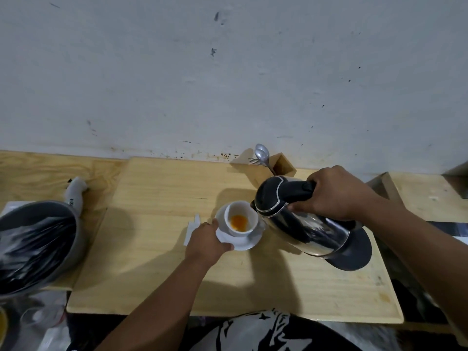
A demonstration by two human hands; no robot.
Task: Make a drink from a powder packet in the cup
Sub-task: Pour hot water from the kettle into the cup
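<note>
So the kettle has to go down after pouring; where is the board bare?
Bare: the front strip of the wooden board near the person, and the back-left stretch toward the wall. Crowded: around the cup and saucer, near the utensil holder.

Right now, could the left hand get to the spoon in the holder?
Probably not freely. The left hand steadies the saucer, and the tilted kettle in the right hand hangs between it and the spoon in the holder at the wall.
</note>
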